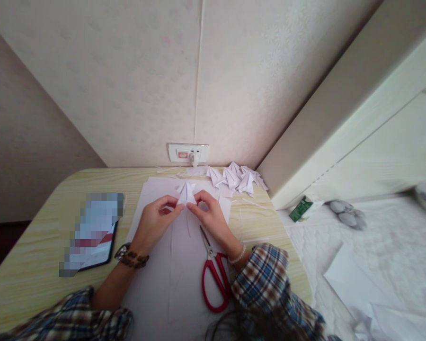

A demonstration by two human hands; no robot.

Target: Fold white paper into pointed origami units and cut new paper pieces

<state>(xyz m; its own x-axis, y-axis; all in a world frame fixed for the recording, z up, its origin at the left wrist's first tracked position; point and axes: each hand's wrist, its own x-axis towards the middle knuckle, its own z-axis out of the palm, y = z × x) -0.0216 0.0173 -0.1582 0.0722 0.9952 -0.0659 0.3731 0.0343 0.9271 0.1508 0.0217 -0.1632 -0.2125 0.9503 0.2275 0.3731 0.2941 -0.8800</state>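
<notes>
A small folded white paper piece (186, 193), pointed at the top, is held between my two hands above white paper sheets (156, 289). My left hand (156, 220) pinches its lower left corner between thumb and fingers. On the other side, my right hand (212, 218) pinches the lower right corner. Red-handled scissors (213, 279) lie on the sheets beside my right forearm, blades pointing away from me. Several similar folded paper pieces (230, 177) are heaped at the back right of the table.
On the left of the wooden table (39, 237) lies a phone (95, 232), partly blurred out. A wall socket (188, 153) with a plug is behind the table. To the right, a green and white box (301, 208), a grey flower-shaped object (348, 214) and loose paper (362, 279) rest on a pale quilted surface.
</notes>
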